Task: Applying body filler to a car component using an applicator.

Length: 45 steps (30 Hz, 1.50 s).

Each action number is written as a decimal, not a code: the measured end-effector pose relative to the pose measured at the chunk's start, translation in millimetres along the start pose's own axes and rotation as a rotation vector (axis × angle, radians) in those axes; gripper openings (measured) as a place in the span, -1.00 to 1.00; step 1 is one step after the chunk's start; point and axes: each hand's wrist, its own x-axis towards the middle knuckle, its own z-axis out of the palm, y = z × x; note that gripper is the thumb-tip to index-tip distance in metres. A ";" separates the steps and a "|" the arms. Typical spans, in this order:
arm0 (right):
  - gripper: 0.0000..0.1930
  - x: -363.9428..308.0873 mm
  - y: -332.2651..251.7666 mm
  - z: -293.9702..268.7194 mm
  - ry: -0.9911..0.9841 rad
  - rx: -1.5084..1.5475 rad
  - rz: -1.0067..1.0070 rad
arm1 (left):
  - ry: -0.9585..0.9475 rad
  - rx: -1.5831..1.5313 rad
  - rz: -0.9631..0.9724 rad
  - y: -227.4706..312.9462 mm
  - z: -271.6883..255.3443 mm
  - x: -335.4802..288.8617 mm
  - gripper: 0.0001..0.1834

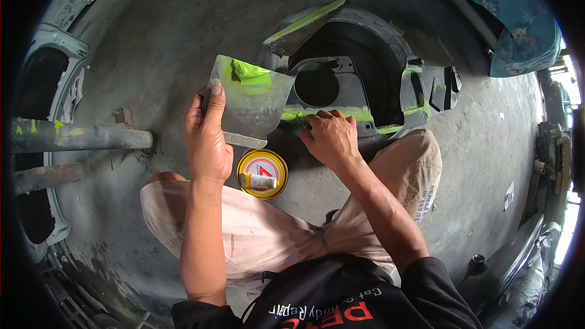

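My left hand (208, 137) grips a flat grey metal plate (255, 116) by its left side, thumb on top. A lump of bright green putty (251, 74) lies near the plate's far edge, with smears around it. Curled and bent downward, the fingers of my right hand (334, 140) press at the near edge of a dark moulded car part (332, 68). Green putty (348, 111) is spread along that edge. Whatever these fingers hold, if anything, is hidden beneath them.
Between my crossed legs and the part stands a round yellow tin (283, 161) with a small tube (259, 181) on its lid. A tyre-like ring (381, 27) lies under the part. Metal pipes (85, 137) jut in from the left; blue flowered cloth (527, 36) hangs far right.
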 end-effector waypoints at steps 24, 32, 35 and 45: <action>-0.76 18.1 -4.1 -60.1 0.416 0.205 -0.142 | 0.042 -0.005 0.011 7.6 -9.9 7.0 -0.79; -0.74 4.1 34.6 -132.5 0.266 1.297 0.094 | -0.173 0.035 -0.103 6.2 -15.2 -0.9 -0.80; -0.73 0.8 43.0 -130.9 0.080 1.487 0.170 | -0.280 -0.065 -0.294 2.0 12.0 -25.9 -0.76; -0.56 5.4 56.5 -87.5 -0.229 1.485 0.339 | -0.494 0.184 -0.036 -25.4 12.6 -35.6 -0.85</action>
